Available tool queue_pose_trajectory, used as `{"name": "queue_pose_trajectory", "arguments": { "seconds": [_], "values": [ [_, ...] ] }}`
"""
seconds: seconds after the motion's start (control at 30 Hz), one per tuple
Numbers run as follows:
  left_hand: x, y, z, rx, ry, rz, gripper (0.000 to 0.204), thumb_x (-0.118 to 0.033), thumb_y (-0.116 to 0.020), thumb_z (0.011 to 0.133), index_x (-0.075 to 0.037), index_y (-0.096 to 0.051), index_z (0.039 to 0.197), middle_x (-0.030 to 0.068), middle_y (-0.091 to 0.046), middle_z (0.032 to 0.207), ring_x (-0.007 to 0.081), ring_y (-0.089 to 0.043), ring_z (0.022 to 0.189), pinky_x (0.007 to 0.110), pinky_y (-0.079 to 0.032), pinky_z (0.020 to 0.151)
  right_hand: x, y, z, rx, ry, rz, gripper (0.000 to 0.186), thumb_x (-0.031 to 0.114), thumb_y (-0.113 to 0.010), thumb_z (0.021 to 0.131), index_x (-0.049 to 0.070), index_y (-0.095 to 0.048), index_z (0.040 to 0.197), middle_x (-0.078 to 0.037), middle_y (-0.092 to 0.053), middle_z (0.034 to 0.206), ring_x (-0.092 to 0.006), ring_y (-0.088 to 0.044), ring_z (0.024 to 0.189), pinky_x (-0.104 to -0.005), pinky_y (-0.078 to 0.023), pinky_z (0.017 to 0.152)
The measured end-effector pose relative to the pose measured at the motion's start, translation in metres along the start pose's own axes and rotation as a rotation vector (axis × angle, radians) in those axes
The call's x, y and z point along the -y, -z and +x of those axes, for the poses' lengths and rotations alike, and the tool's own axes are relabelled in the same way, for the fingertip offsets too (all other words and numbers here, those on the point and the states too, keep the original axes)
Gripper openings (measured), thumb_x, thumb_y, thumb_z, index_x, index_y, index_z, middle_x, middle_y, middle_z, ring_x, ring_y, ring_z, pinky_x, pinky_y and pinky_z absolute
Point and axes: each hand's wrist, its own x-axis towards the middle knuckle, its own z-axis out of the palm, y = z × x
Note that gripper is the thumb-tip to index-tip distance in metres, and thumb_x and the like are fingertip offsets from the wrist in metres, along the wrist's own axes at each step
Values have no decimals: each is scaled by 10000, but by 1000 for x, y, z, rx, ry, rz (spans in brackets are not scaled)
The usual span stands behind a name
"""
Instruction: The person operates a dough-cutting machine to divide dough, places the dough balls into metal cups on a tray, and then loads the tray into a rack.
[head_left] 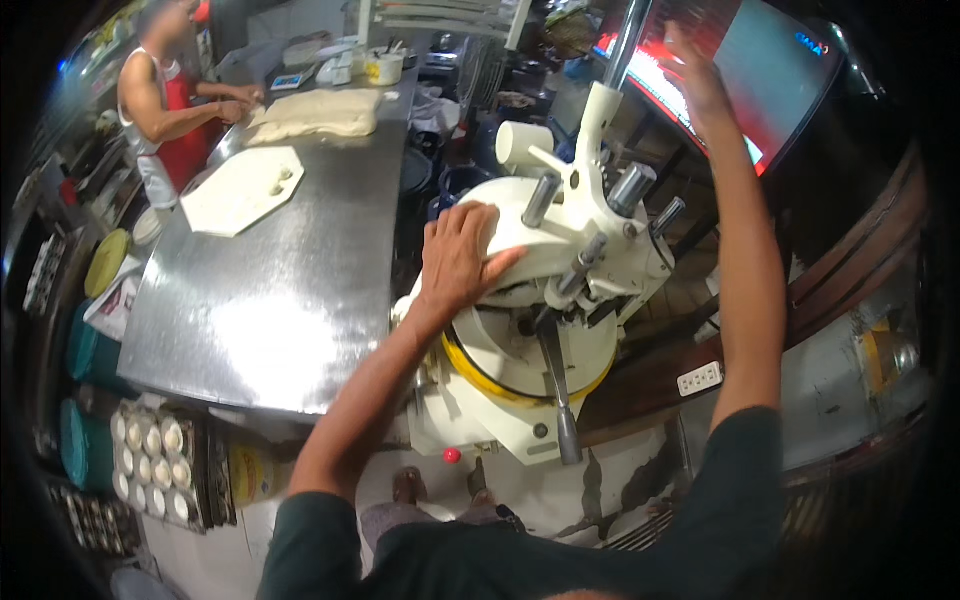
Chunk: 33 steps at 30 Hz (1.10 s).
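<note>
My left hand (462, 255) lies with its fingers spread on the white top housing (540, 235) of a dough-dividing machine, near a short metal post (541, 200). My right hand (700, 85) is raised at the upper right, fingers apart and extended, to the right of the machine's tall steel lever (630, 40), in front of a lit screen. Lower on the machine, a dark-handled lever (562, 400) hangs over the round base with its yellow band (480, 376).
A steel table (180, 320) to the left carries an octagonal white board (230, 195) and long dough (330, 115); a person in a red apron (150, 120) works there. Stacked trays (160, 470) stand at lower left. A screen (760, 80) and power strip (698, 378) are at right.
</note>
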Motion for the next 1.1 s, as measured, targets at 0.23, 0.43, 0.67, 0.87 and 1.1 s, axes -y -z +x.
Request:
{"name": "queue_pose_trajectory", "arguments": {
  "seconds": [0.23, 0.43, 0.67, 0.87, 1.1],
  "values": [
    [35, 44, 3, 8, -116, 44, 714, -612, -768, 773, -91, -621, 1240, 89, -613, 1203, 284, -572, 1087, 417, -415, 876, -53, -62, 91, -246, -199, 309, 985, 697, -706, 830, -1, -446, 1474, -187, -576, 1328, -304, -627, 1063, -456, -494, 936],
    [41, 52, 4, 0, -111, 46, 722, -604, -779, 762, -86, -624, 1240, 82, -622, 1189, 274, -574, 1070, 402, -417, 882, -53, -64, 97, -301, -277, 502, 891, 675, -680, 858, -15, -518, 1398, -196, -643, 1209, -295, -658, 946, -442, -535, 846],
    [45, 34, 2, -33, -149, 71, 661, -605, -763, 779, -93, -655, 1184, 86, -623, 1131, 304, -577, 1016, 416, -446, 844, -36, -23, 18, -245, -102, 181, 868, 686, -636, 873, -7, -537, 1387, -209, -641, 1222, -317, -648, 984, -454, -517, 878],
    [55, 12, 3, 8, -150, 109, 564, -560, -749, 814, -125, -680, 1167, 117, -660, 1130, 335, -599, 1082, 492, -450, 895, -20, 23, -282, 23, -291, -142, 852, 695, -598, 887, 0, -554, 1377, -220, -639, 1233, -336, -639, 1016, -463, -503, 905],
    [46, 26, 4, 25, -102, 79, 567, -536, -699, 898, -49, -660, 1185, 174, -634, 1144, 373, -598, 1090, 483, -467, 931, 44, 82, -558, 98, -786, -260, 838, 705, -554, 902, 8, -573, 1366, -232, -638, 1247, -358, -628, 1054, -475, -485, 937]
  ]
}}
